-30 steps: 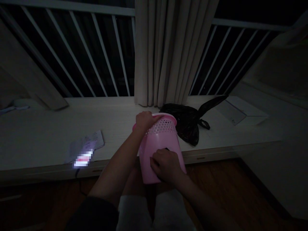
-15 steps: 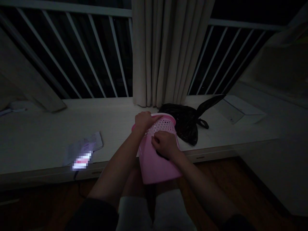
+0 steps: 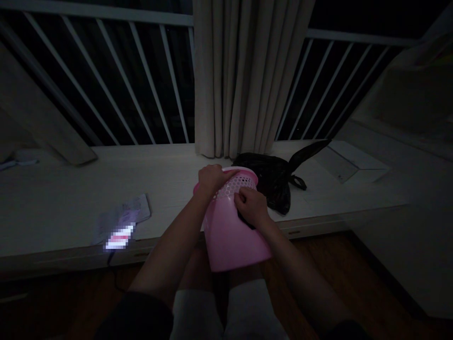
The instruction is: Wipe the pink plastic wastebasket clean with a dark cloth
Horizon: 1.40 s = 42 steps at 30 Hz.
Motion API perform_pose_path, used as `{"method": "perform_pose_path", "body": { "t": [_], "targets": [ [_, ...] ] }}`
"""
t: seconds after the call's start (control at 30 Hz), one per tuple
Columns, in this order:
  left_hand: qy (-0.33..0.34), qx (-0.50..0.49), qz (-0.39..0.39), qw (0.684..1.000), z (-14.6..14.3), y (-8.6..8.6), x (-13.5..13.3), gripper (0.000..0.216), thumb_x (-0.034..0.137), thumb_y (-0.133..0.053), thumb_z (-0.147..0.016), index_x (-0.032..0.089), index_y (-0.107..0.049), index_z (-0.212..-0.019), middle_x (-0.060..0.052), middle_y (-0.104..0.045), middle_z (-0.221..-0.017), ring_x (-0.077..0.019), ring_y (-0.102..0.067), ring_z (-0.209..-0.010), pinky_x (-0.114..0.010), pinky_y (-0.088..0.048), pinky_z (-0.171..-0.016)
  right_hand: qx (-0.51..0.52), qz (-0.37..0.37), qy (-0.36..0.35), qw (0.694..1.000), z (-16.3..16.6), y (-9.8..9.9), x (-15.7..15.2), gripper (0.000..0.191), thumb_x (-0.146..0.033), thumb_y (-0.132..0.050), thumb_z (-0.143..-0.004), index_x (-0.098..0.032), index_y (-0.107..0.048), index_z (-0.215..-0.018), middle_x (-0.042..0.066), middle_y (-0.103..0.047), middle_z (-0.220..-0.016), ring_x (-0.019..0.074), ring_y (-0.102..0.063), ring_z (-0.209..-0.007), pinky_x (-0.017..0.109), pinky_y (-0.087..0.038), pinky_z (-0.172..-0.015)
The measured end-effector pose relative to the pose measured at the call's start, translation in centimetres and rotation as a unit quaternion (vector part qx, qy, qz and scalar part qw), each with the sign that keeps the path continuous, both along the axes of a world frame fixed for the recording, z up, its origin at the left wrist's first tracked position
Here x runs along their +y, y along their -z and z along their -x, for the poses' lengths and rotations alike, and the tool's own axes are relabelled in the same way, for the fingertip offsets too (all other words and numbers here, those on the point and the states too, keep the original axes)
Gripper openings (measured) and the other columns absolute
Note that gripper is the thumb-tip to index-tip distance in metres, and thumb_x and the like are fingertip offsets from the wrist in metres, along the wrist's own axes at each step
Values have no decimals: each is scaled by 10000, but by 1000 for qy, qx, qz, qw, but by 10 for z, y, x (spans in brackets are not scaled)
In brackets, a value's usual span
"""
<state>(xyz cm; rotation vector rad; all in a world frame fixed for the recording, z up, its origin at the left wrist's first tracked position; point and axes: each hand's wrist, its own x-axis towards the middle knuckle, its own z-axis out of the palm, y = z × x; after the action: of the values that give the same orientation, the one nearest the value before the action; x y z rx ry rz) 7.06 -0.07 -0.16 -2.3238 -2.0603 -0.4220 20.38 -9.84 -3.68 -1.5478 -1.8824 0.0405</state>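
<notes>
A pink plastic wastebasket (image 3: 230, 236) with a honeycomb mesh band near its top is held in front of me, over my lap. My left hand (image 3: 213, 179) is closed on its rim, thumb laid over the edge. Curled against the basket's right side is my right hand (image 3: 252, 206). A dark patch (image 3: 247, 222) shows under that hand; whether it is a cloth or a shadow I cannot tell. Close behind the basket, a knotted black plastic bag (image 3: 279, 184) lies on the white ledge (image 3: 173, 189).
A white box (image 3: 357, 163) sits on the ledge to the right. Papers (image 3: 138, 210) and a bright, blurred-out device (image 3: 120, 236) with a cable lie at the left. Curtains (image 3: 244, 80) and a barred window (image 3: 148, 80) stand behind. The room is dark.
My right hand has slid a little right and up along the basket's side, still curled. The left hand stays on the rim. The basket has barely moved.
</notes>
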Motion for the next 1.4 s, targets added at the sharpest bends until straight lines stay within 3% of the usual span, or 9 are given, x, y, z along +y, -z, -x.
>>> {"method": "perform_pose_path", "body": {
  "t": [0.2,0.47,0.77,1.03,1.27,1.4],
  "targets": [
    [-2,-4,4,1000,0,-1,-1,943,864,-227,-751,105,-719,-1015,-206,-697,-941,-347,-646,-946,-397,-471,-774,81,5,18,997,-12,11,-6,301,-298,-443,-840,-228,-293,-588,-38,-389,-574,126,-375,-557,275,-238,-568],
    [1,-12,14,1000,0,-2,-3,932,861,-224,-755,110,-711,-1015,-207,-694,-970,-339,-640,-944,-404,-456,-780,171,37,48,983,-25,26,-20,301,-362,-426,-836,-228,-327,-585,-55,-358,-559,120,-357,-544,268,-236,-551],
    [-12,-6,8,1000,6,1,-2,957,887,-216,-730,123,-715,-1016,-189,-702,-939,-321,-647,-923,-389,-473,-781,249,63,50,965,-33,49,-58,337,-393,-417,-861,-238,-299,-586,-74,-319,-537,109,-343,-516,247,-261,-514],
    [-11,-10,3,1000,3,0,-3,975,889,-216,-726,110,-717,-1030,-215,-692,-962,-344,-644,-947,-399,-474,-782,124,-2,40,992,-13,40,-96,323,-270,-426,-872,-232,-288,-583,-48,-371,-564,113,-394,-518,259,-262,-531],
    [-18,1,20,1000,1,-3,-4,970,881,-207,-736,112,-709,-1049,-212,-692,-971,-340,-643,-943,-400,-478,-777,-29,-77,-2,997,18,27,-109,293,-203,-463,-854,-210,-418,-565,0,-492,-573,132,-443,-580,295,-241,-577],
    [-12,1,18,1000,3,-3,-4,965,879,-195,-739,120,-711,-1037,-204,-694,-970,-332,-645,-935,-395,-478,-782,-68,-69,-28,995,31,22,-109,254,-198,-505,-831,-201,-489,-578,8,-548,-597,135,-471,-600,306,-241,-592]
  ]
}}
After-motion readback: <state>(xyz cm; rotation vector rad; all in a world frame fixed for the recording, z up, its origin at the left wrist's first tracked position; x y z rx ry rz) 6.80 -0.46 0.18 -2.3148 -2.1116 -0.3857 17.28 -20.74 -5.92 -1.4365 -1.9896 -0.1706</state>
